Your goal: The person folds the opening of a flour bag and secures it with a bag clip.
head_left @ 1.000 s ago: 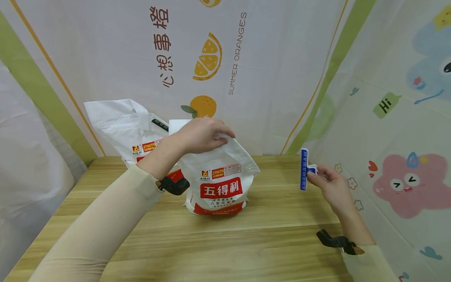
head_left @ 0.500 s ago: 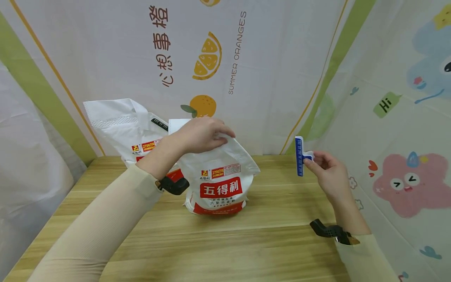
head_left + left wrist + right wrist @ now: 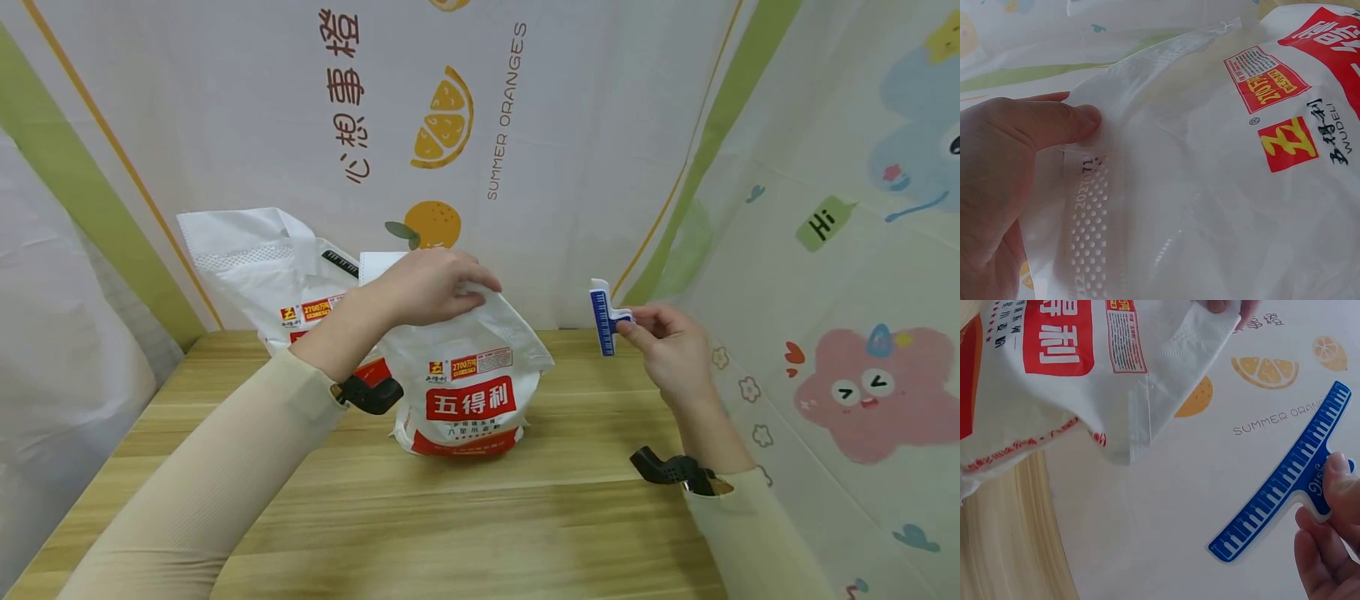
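Observation:
A white flour bag (image 3: pixel 471 354) with red labels stands upright on the table. My left hand (image 3: pixel 435 287) pinches its folded top edge; in the left wrist view the thumb (image 3: pixel 1088 119) lies on the white plastic beside a strip of small dots. To the right of the bag, my right hand (image 3: pixel 671 346) holds a blue and white clip (image 3: pixel 604 321) by its handle, in the air and apart from the bag. Up close, the clip (image 3: pixel 1285 478) has a long bar with a piano-key pattern, pinched between thumb and fingers.
Behind and left of the front bag leans a second white flour bag (image 3: pixel 255 267), with a black clip (image 3: pixel 341 264) at its top. A printed curtain (image 3: pixel 570 167) hangs at the back and right of the wooden table (image 3: pixel 465 533).
My right hand has carried the blue clip leftward and up, closer to the front bag, and the clip has tilted slightly. The left hand and both bags have stayed in place.

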The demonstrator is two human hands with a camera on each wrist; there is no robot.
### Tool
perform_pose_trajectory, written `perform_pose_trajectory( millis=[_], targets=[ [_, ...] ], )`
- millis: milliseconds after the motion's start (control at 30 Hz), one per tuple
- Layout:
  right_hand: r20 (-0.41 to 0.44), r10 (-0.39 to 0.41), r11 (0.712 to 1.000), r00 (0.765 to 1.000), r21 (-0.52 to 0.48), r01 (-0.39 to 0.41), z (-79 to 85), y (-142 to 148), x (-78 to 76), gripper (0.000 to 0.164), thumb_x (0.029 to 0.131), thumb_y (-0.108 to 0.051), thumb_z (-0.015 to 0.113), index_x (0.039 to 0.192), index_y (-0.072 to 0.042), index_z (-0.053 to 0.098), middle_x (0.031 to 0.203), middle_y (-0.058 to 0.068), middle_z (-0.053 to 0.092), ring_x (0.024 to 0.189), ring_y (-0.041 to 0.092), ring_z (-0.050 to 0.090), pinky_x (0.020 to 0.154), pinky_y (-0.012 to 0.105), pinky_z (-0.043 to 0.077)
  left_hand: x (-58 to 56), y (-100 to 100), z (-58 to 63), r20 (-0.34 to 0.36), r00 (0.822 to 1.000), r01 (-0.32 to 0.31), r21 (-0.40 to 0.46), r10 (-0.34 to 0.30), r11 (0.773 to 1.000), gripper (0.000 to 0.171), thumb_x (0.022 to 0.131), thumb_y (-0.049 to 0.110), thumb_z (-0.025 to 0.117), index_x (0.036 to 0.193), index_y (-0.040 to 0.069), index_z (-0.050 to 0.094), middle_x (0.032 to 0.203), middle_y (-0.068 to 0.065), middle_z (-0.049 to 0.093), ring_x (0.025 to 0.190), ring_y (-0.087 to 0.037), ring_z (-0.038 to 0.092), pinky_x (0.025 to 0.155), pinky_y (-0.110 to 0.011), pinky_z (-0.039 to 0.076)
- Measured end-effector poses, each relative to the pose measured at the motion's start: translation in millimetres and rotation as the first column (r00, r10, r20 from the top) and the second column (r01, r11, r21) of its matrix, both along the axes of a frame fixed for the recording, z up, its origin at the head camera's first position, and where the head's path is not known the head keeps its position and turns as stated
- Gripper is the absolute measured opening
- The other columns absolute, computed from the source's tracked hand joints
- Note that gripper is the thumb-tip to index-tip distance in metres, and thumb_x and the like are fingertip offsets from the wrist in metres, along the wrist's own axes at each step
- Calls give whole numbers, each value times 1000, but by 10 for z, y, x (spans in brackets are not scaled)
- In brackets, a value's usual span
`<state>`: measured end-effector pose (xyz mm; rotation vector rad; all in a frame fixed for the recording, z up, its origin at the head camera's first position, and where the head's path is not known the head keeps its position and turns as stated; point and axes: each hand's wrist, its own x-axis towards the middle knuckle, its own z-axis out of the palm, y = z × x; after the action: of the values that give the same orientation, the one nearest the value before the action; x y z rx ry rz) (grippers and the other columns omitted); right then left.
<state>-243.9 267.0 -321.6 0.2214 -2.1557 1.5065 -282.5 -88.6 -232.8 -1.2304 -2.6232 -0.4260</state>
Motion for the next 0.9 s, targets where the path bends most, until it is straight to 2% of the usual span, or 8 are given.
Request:
perform_pose_trajectory(
  millis=[167,333,533,667,767,900],
  targets=[
    [-36,81,993,996,-84,-84,15,-137,-80,16,98,7,77,110,15,71,87,-20,77,81,-1,73,80,15,62,8,1,5,4,1000,1,5,-1,1000,28,104,15,74,131,17,81,132,-5,80,120,-27,75,103,-47,61],
    [-32,139,986,990,-92,-141,38,-278,-128,15,97,7,77,110,14,71,89,-20,78,81,1,73,81,18,63,18,4,0,13,1000,-10,5,10,1000,28,104,15,74,131,16,81,133,-5,79,121,-27,75,105,-47,61],
    [12,191,976,981,-104,-189,65,-427,-159,13,99,-5,80,109,2,76,93,-9,79,84,4,73,85,20,64,43,5,8,17,999,-32,-5,32,999,28,105,16,74,133,17,80,135,-5,78,123,-28,74,105,-46,62],
    [38,220,967,975,-141,-212,76,-523,-160,8,98,-5,81,105,-6,77,95,-1,80,84,7,74,85,23,64,39,7,8,22,999,-33,-6,33,999,28,105,16,73,133,17,80,136,-5,78,123,-28,74,105,-47,61],
    [57,228,966,972,-139,-218,70,-581,-166,9,99,-4,79,107,-2,76,96,-1,79,86,7,74,86,23,65,33,6,8,26,999,-33,-8,33,999,28,105,16,73,133,18,80,136,-5,78,123,-29,74,105,-47,61],
    [88,222,972,971,-102,-213,48,-636,-186,13,101,-3,76,112,5,73,94,-8,77,88,6,75,87,22,64,28,8,9,27,999,-33,-11,33,999,28,106,17,73,133,18,80,136,-5,78,124,-28,74,105,-47,61]
  ],
)
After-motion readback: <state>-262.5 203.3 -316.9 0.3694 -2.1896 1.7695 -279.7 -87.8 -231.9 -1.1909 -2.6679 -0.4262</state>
